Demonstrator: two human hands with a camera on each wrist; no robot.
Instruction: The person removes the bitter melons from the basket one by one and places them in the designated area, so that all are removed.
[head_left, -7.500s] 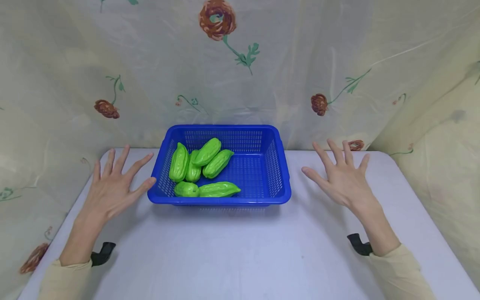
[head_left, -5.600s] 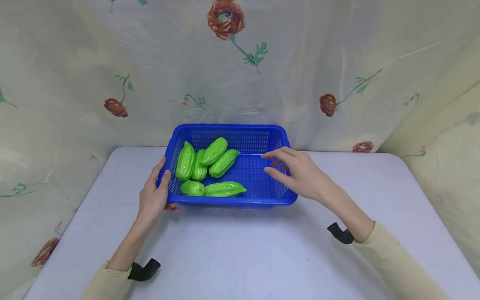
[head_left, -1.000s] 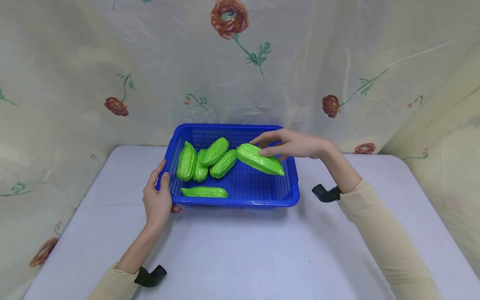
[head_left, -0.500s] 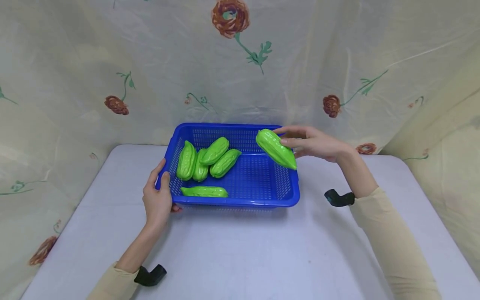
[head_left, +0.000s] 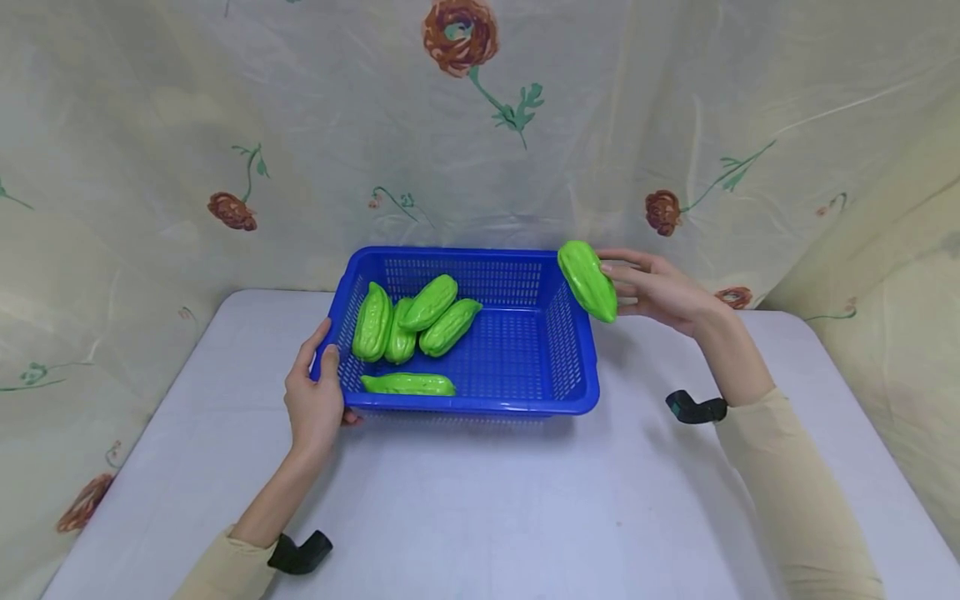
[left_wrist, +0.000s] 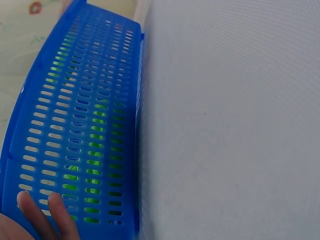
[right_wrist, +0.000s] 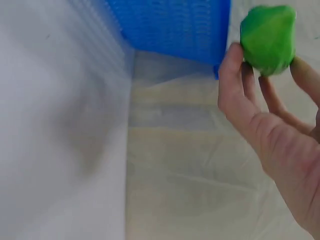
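Observation:
My right hand [head_left: 663, 292] pinches a glossy green ribbed bitter melon [head_left: 587, 282] between thumb and fingertips. It hangs tilted in the air over the far right rim of a blue plastic basket [head_left: 480, 405]. The right wrist view shows the held bitter melon [right_wrist: 268, 39] end-on, beside the basket wall [right_wrist: 170, 25]. My left hand [head_left: 315, 400] grips the basket's left rim, thumb on top and fingers against the outside. In the left wrist view, fingertips [left_wrist: 60, 215] touch the perforated wall. Several more bitter melons [head_left: 430, 303] lie inside, mostly at the left, with one [head_left: 408, 383] along the front wall.
The basket stands on a white-covered table [head_left: 480, 508] near its back edge. A pale flowered curtain [head_left: 300, 125] hangs behind and at both sides. A black wrist-worn piece [head_left: 300, 552] sits at the left cuff, another [head_left: 696, 408] at the right cuff.
My right hand took a bitter melon from the basket's front part, lifted it and carried it rightward to the right rim. My left hand came to the left rim earlier and stays there.

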